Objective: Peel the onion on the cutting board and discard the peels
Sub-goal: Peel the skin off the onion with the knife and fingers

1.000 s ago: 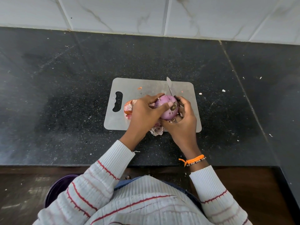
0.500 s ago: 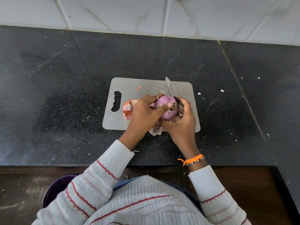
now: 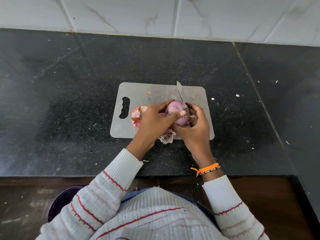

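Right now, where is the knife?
In the head view, the knife is at the right-centre of the cutting board; its blade points to the far edge, behind the onion, and its handle is hidden in the right hand.

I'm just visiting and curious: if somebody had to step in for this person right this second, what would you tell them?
Left hand: grips the onion from the left, thumb across its top.
Right hand: holds the knife, blade pointing away over the cutting board, and cups the onion's right side.
Onion: held just above the board, smooth purple surface showing.
Done: much of the dry skin is off; peels lie on the board left of the hands, another peel hangs over its near edge.
Left: strip any remaining skin, which the hands partly hide, then discard all peels.
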Available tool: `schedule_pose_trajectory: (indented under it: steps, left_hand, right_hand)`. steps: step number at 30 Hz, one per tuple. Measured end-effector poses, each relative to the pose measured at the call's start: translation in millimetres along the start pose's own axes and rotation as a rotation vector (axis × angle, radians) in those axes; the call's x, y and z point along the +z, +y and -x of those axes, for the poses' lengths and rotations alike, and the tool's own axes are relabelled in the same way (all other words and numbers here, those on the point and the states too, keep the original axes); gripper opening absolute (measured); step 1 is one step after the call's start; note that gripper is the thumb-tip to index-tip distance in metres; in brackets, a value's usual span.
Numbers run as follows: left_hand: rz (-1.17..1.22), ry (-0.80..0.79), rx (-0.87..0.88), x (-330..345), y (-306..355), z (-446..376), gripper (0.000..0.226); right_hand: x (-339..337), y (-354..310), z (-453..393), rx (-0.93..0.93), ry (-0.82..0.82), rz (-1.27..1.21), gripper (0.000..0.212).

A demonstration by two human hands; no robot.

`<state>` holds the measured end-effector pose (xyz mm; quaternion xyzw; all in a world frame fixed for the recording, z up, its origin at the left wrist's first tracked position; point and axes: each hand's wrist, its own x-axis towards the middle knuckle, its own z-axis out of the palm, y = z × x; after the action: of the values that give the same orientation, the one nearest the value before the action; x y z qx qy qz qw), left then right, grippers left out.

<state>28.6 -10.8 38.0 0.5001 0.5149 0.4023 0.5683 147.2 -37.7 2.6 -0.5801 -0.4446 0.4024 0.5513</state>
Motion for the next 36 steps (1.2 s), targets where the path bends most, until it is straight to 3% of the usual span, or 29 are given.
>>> schedule_pose_trajectory:
  steps: [4, 13, 17, 25, 31, 36]
  left_hand:
    - [0.021, -0.047, -0.002, -4.9, 2.8, -1.8, 0.042]
    - [0.034, -0.052, -0.034, -9.3, 3.7, -0.6, 0.029]
    - [-0.007, 0.014, 0.004, -3.1, 1.1, 2.6, 0.042]
    - [0.096, -0.030, -0.069, -9.8, 7.6, 0.4, 0.028]
    - [-0.034, 0.031, -0.013, -2.9, 5.1, 2.0, 0.024]
    - [0.012, 0.033, -0.029, -1.6, 5.3, 0.7, 0.037]
  right_hand:
    - [-2.2, 0.4, 1.1, 0.023, -0.017, 0.000, 0.079]
    - [-4.2, -2.8, 3.5, 0.046, -0.030, -0.017, 0.071]
    - [-1.1, -6.9, 4.0, 0.040, -0.028, -0.023, 0.069]
    - [-2.5, -6.0, 5.5, 0.052, -0.052, -0.019, 0.072]
    - [0.9, -5.6, 3.1, -0.002, -0.025, 0.060, 0.069]
    - [2.4, -4.3, 2.4, 0.003, -0.021, 0.070, 0.073]
